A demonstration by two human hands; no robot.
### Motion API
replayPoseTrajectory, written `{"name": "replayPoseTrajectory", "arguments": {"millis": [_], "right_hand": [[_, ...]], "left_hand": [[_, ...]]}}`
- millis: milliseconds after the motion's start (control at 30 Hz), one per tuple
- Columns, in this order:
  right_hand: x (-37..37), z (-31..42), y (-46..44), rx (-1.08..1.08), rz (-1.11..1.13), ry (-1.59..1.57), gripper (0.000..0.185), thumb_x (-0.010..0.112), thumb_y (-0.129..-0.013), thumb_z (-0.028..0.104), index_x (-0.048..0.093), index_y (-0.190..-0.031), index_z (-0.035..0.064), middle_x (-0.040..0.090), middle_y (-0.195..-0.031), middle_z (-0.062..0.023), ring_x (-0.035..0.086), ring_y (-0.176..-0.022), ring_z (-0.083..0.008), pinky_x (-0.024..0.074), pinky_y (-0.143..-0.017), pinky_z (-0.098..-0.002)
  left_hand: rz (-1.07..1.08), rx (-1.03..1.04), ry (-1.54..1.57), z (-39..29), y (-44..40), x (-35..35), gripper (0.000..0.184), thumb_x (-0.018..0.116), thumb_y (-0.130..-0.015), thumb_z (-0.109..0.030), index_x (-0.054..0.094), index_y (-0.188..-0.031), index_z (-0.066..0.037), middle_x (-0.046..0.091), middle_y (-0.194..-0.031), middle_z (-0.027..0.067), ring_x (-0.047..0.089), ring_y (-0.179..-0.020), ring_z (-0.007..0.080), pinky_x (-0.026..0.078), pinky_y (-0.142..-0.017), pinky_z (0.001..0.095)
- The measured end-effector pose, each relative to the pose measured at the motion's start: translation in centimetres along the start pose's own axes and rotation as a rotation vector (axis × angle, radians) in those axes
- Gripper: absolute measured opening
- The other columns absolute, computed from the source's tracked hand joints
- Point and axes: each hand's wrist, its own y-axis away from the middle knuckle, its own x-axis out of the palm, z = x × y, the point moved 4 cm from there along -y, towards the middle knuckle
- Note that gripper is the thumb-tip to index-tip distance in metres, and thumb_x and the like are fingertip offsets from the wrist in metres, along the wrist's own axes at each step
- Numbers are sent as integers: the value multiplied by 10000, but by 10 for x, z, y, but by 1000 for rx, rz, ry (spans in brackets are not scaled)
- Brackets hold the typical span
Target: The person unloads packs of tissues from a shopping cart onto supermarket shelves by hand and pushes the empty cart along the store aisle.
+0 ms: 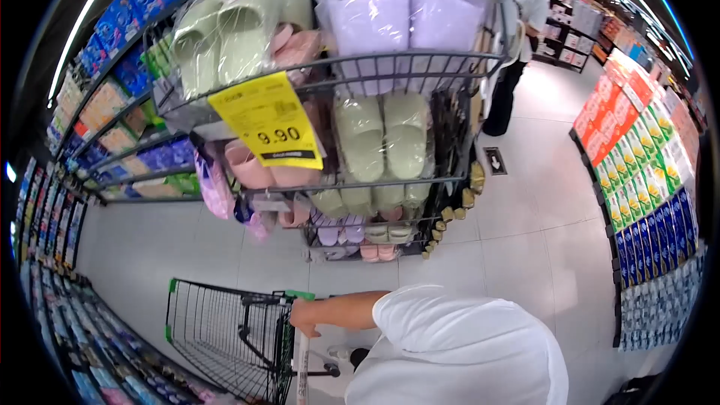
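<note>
My right hand [303,316] is closed around the handle [303,375] of a shopping cart, near the handle's upper end in the view. The arm reaches left from a white short sleeve. The wire cart [217,337] has green corner pieces, and no goods show in its visible basket. My left hand is out of view. Beyond the cart stands a wire rack with plastic-wrapped slippers: green slippers [244,34], lilac slippers [409,7] and pink ones [292,52]. A yellow price tag [266,120] reading 9.90 hangs on the rack's front.
Packed shelves [124,120] run along the left. Stacked cartons and packs [637,172] line the right side of the aisle. A person [517,37] in a white top and dark trousers stands behind the rack. Grey floor tiles [525,255] lie between the rack and the stacks.
</note>
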Motion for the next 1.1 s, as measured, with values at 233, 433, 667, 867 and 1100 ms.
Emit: {"name": "replayPoseTrajectory", "arguments": {"millis": [233, 433, 667, 867, 1100], "right_hand": [[-14, -2, 36, -69, 64, -23, 477, 790, -496, 422, 746, -875, 134, 711, -898, -74, 673, -839, -259, 526, -689, -408], [-18, -2, 22, -150, 147, 42, 540, 766, -548, 484, 732, -906, 81, 706, -904, -135, 674, -837, -300, 519, -738, -409], [-14, -17, -16, -92, 483, -229, 495, 857, -592, 268, 687, -982, 15, 697, -813, -73, 666, -664, -162, 517, -595, -281], [-34, 4, -7, 3, 636, -281, 595, 833, -639, 203, 614, -1156, 5, 684, -926, -75, 662, -826, -172, 535, -655, -327], [-28, 4, -12, -47, 693, -375, 639, 805, -604, 135, 601, -1193, -6, 674, -1014, -102, 653, -865, -192, 532, -681, -325]], "left_hand": [[-210, -25, 45, 31, 23, -14, 371, 628, -815, -375, 708, -775, -15, 661, -712, 194, 660, -692, 346, 496, -634, 441], [-129, -190, 36, 37, 27, -13, 321, 528, -813, -352, 714, -902, -105, 677, -883, 183, 646, -878, 355, 505, -804, 454], [-177, -249, 124, 34, 27, -17, 271, 515, -809, -253, 698, -846, -57, 682, -894, 171, 658, -847, 344, 524, -776, 447], [-177, -267, 191, 42, 18, -12, 266, 511, -817, -266, 691, -829, -71, 680, -877, 153, 650, -835, 336, 520, -759, 454], [-262, -268, 258, 46, 32, -11, 244, 515, -805, -221, 673, -821, -35, 673, -809, 177, 651, -795, 348, 521, -750, 443]]}}
